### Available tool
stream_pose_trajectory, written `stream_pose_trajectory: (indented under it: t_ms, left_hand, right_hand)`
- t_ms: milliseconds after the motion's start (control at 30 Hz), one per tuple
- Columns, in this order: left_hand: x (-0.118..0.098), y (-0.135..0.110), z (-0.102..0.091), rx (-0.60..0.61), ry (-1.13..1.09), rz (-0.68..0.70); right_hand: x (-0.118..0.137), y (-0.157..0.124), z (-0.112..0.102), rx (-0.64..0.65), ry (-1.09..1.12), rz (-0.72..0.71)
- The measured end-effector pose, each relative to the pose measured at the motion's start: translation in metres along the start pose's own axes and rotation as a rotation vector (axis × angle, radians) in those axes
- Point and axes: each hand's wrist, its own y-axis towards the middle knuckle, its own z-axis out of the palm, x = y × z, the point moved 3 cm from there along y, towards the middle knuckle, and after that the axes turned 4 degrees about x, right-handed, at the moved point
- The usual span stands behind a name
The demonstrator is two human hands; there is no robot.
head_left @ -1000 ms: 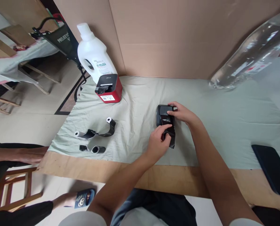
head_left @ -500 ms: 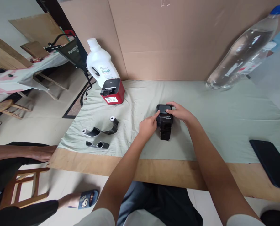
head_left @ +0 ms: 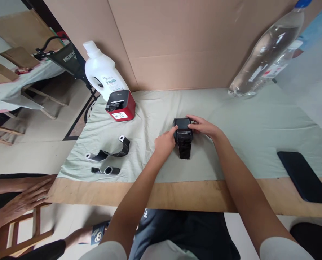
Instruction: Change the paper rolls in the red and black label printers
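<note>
One black device (head_left: pixel 179 137) on the surface (head_left: pixel 252 137), right of and nearer me than the red box (head_left: pixel 129 107); its one black strip (head_left: pixel 184 150) points lengthwise at me. My right hand (head_left: pixel 206 129) pinches the device's corner, left hand (head_left: pixel 164 143) touches its edge, grip unclear. Right of the red box, two bottles (head_left: pixel 269 47), larger holding clear liquid (head_left: pixel 263 54).

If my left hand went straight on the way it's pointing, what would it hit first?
The black device; your left hand seems right at its left side, though exact contact is hard to judge.
</note>
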Motion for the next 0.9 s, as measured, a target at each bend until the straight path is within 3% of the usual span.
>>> stream_pose_trajectory:
  t_ms: [167, 433, 633, 800, 900]
  left_hand:
    - [0.002, -0.001, 0.006, -0.009, -0.043, 0.022]
    - [0.015, 0.000, 0.014, -0.101, -0.137, 0.083]
    - [0.011, -0.003, 0.017, -0.119, -0.124, 0.137]
    - [0.015, -0.003, 0.020, -0.109, -0.130, 0.257]
    - [0.018, 0.001, 0.026, -0.098, -0.102, 0.303]
  right_hand:
    - [-0.008, 0.000, 0.004, -0.059, 0.047, -0.054]
    - [-0.016, 0.000, 0.005, -0.128, -0.041, -0.029]
    - [-0.013, 0.000, 0.010, -0.145, -0.065, -0.079]
    - [-0.019, -0.008, 0.025, -0.393, 0.059, -0.026]
    - [-0.022, -0.021, 0.041, -0.493, 0.104, -0.072]
